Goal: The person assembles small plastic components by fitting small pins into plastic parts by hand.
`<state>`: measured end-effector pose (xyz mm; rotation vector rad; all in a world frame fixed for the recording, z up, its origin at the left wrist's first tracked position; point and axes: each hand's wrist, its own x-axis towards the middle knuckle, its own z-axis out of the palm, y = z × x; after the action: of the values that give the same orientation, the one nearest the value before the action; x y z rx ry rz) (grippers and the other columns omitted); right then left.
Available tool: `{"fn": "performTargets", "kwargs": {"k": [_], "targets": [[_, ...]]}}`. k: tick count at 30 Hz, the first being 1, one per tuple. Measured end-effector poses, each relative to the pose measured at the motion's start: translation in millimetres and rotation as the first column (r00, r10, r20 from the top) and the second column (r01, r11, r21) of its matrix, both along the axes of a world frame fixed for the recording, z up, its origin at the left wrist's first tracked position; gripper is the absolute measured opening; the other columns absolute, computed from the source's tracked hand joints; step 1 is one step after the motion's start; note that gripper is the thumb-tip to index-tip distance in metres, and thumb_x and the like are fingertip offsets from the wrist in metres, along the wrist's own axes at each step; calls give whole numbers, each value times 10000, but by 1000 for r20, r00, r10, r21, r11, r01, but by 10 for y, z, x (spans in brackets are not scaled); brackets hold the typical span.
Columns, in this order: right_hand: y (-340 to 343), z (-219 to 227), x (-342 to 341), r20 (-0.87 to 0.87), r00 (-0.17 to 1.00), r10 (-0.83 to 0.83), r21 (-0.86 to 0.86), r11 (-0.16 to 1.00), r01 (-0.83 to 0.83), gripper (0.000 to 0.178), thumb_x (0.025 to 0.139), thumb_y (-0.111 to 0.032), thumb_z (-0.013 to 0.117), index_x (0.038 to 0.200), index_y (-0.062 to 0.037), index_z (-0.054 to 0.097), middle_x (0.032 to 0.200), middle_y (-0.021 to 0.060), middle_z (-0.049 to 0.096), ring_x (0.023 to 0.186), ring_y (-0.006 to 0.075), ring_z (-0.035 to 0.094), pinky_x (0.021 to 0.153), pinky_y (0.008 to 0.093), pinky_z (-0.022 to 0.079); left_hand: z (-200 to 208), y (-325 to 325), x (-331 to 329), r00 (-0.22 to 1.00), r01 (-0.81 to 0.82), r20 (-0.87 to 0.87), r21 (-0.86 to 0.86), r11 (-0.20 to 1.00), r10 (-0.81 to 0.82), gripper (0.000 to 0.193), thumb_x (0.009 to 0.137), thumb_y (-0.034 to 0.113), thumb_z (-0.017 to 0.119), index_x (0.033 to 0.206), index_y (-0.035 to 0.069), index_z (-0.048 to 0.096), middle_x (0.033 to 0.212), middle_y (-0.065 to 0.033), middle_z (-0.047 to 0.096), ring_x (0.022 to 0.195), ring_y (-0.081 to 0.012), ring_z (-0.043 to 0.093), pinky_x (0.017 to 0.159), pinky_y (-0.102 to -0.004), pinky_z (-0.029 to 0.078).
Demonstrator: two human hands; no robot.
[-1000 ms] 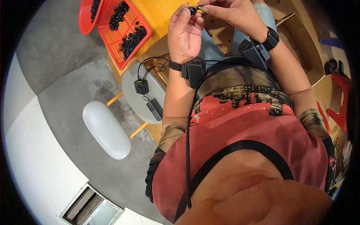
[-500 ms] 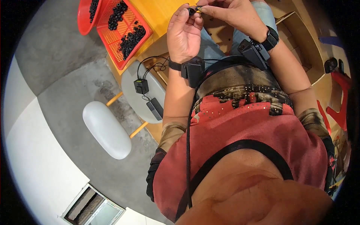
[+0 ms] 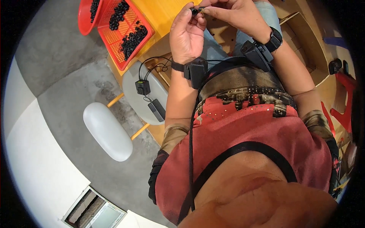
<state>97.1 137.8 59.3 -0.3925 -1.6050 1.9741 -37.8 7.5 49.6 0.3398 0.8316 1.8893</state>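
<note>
At the top edge, my left hand [image 3: 188, 38] is closed, thumb and fingers pinching a small black round part [image 3: 195, 11] that looks like a ring or cap. My right hand [image 3: 243, 17] meets it from the right, its thumb and forefinger pressed together at the part's right side. Something tiny shows at those right fingertips, partly black with a yellowish spot, too small to name. Both hands are above my lap, close to the edge of a yellow table [image 3: 159, 13].
A red plastic basket [image 3: 149, 28] holding piles of small black parts [image 3: 134, 41] stands on the table's left, beside a red bowl [image 3: 84, 22]. A grey-white chair [image 3: 108, 131] carries a black box [image 3: 143, 87] with cables. An open cardboard box [image 3: 304, 41] lies to my right.
My right fingertips have shifted slightly against the small black part, and less yellow shows between them. My left hand keeps its hold almost unmoved.
</note>
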Motion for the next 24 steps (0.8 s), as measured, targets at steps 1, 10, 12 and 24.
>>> {"fn": "performTargets", "kwargs": {"k": [1,10,12,24], "targets": [[-1,19,6,23,1000,5,-21,1000,-4,131,946,-45,729,1056,27,742,908,31,745,780,74,654,699,228,545,6,6,6,1000,0,1,0,1000,0,259,1069,128,547,1258,-9,660,1065,-81,722,919,-171,681,830,-289,565],[-20,22,-12,43,995,-95,217,973,84,110,911,-29,741,994,43,734,863,52,740,755,88,657,684,249,552,-86,12,15,999,-23,-31,-62,998,21,246,1038,151,636,1238,21,697,1101,-54,729,958,-158,679,847,-277,555],[-17,27,-3,53,995,-90,196,978,78,107,905,-29,745,984,43,732,856,50,737,754,89,656,681,252,552,-85,14,40,999,-39,-27,-90,995,37,242,1037,142,637,1225,10,708,1096,-62,736,987,-161,682,853,-283,555],[84,3,-33,143,988,49,24,998,-53,91,918,-17,746,987,38,725,867,33,736,769,77,661,690,219,546,-289,32,82,993,-54,99,-14,998,55,267,961,52,713,1216,-21,684,1026,-102,721,867,-183,669,830,-310,575]]}}
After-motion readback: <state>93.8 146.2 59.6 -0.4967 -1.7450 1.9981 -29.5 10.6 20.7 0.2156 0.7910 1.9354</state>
